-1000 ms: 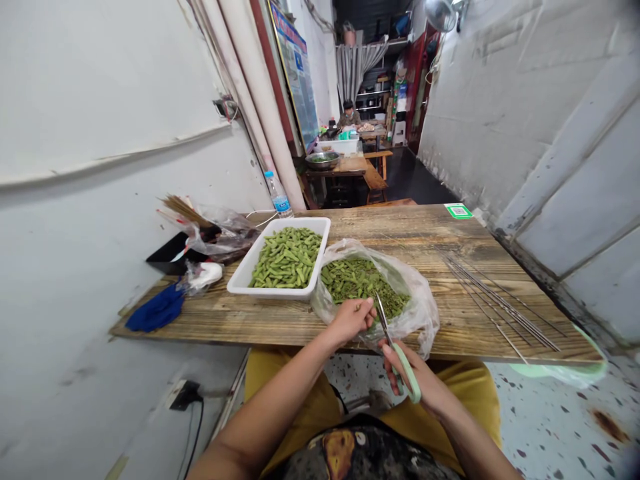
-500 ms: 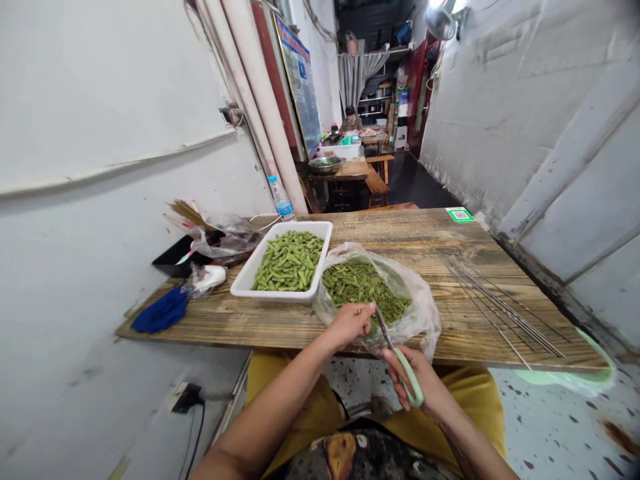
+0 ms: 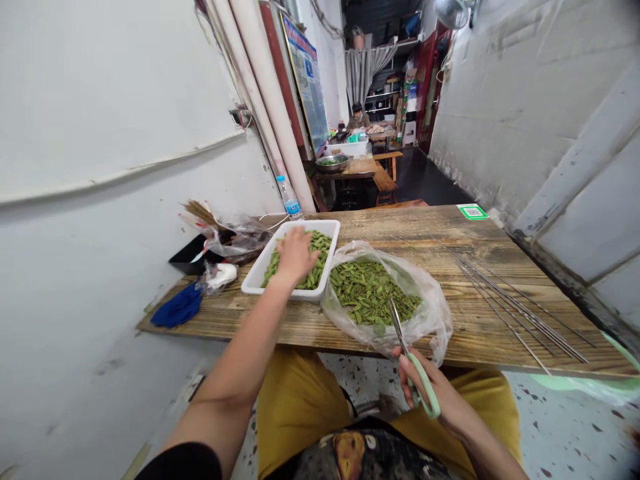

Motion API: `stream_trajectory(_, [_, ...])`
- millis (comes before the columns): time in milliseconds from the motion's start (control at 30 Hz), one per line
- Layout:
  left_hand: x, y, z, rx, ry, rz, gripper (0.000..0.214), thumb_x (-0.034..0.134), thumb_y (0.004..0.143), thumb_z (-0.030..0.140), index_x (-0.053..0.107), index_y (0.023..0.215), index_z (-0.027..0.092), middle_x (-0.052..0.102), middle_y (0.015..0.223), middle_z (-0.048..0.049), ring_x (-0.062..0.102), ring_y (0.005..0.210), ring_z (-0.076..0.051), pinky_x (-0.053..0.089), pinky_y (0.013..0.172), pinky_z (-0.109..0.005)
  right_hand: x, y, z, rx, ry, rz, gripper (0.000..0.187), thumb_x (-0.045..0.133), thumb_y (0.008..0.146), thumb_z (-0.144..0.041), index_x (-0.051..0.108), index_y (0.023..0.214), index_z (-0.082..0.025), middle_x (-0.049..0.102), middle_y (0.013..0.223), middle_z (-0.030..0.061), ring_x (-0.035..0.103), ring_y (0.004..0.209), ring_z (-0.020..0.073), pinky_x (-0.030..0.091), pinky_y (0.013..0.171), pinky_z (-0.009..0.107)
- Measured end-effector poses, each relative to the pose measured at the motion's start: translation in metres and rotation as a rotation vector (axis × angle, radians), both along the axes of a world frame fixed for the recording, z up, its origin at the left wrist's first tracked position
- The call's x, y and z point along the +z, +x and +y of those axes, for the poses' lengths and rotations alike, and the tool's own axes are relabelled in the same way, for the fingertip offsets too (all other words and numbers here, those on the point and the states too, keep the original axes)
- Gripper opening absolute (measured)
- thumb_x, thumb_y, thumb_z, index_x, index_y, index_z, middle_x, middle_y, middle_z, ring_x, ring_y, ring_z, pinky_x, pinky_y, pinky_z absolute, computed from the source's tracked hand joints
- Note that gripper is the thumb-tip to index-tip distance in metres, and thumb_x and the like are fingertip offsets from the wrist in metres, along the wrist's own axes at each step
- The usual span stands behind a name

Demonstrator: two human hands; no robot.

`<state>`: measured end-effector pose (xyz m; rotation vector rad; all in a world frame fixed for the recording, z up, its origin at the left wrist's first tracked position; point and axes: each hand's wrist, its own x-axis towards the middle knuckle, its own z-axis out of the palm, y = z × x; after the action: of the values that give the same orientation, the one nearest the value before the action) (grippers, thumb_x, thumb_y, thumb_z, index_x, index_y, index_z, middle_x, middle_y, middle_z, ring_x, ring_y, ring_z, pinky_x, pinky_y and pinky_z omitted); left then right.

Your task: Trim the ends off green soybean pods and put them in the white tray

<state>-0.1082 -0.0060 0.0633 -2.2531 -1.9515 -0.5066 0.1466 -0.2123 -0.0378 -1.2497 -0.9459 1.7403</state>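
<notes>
My left hand is over the white tray, fingers spread above the green pods heaped in it. Whether its fingertips touch the pods I cannot tell. In my right hand is a pair of scissors with pale green handles; the blades point up and away over the near side of a clear plastic bag. That bag lies spread out beside the tray, holding more green pods and small trimmed bits.
Several metal skewers lie on the right of the wooden table. At the left are a blue cloth, a black box and a plastic-wrapped white thing. Behind the tray stands a water bottle. A person sits far back.
My left hand has moved from the scissor tips above the bag, up and left to the tray, and its fingers have spread. My right hand still holds the scissors near the bag.
</notes>
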Motion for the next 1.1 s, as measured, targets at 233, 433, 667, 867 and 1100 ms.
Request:
stream_trajectory(233, [-0.063, 0.074, -0.036, -0.380, -0.582, 0.136, 0.019, 0.056, 0.068, 0.006, 0.072, 0.074, 0.015, 0.070, 0.083, -0.0138, 0.063, 0.084, -0.025, 0.045, 0.078, -0.031, 0.004, 0.001, -0.002, -0.018, -0.015, -0.009, 0.046, 0.060, 0.075, -0.058, 0.051, 0.101, -0.021, 0.046, 0.062, -0.0067, 0.046, 0.047, 0.0091, 0.040, 0.042, 0.022])
stream_trajectory(433, [-0.069, 0.060, -0.033, -0.402, -0.582, -0.190, 0.014, 0.058, 0.073, 0.017, 0.072, 0.075, 0.017, 0.070, 0.078, -0.0063, 0.061, 0.071, -0.017, 0.043, 0.067, -0.024, -0.006, 0.002, 0.000, 0.031, -0.008, -0.029, 0.046, 0.057, 0.077, -0.059, 0.050, 0.102, -0.021, 0.045, 0.061, -0.0067, 0.044, 0.047, 0.0092, 0.041, 0.041, 0.021])
stream_trajectory(667, [-0.071, 0.073, -0.054, -0.418, -0.938, -0.805, 0.036, 0.064, 0.068, 0.045, 0.068, 0.069, 0.009, 0.064, 0.059, -0.0020, 0.039, 0.038, -0.004, 0.030, 0.044, -0.019, -0.010, -0.001, 0.006, 0.114, 0.074, -0.083, 0.041, 0.054, 0.081, -0.056, 0.051, 0.104, -0.023, 0.043, 0.058, -0.0074, 0.042, 0.045, 0.0089, 0.039, 0.040, 0.020])
stream_trajectory(867, [-0.075, 0.081, -0.062, -0.393, -1.028, -0.865, 0.043, 0.068, 0.062, 0.053, 0.067, 0.072, 0.011, 0.061, 0.055, 0.0005, 0.035, 0.036, -0.003, 0.024, 0.041, -0.020, -0.005, 0.002, 0.007, 0.108, 0.083, -0.105, 0.039, 0.055, 0.081, -0.056, 0.052, 0.102, -0.023, 0.042, 0.056, -0.0077, 0.040, 0.043, 0.0080, 0.038, 0.038, 0.019])
stream_trajectory(1100, [-0.070, 0.081, -0.062, -0.414, -1.068, -0.863, 0.043, 0.068, 0.061, 0.053, 0.063, 0.069, 0.011, 0.052, 0.045, 0.0039, 0.036, 0.036, -0.004, 0.023, 0.040, -0.019, -0.003, -0.001, 0.008, 0.093, 0.051, -0.063, 0.036, 0.059, 0.078, -0.056, 0.051, 0.083, -0.022, 0.040, 0.052, -0.0093, 0.037, 0.036, 0.0056, 0.036, 0.032, 0.017])
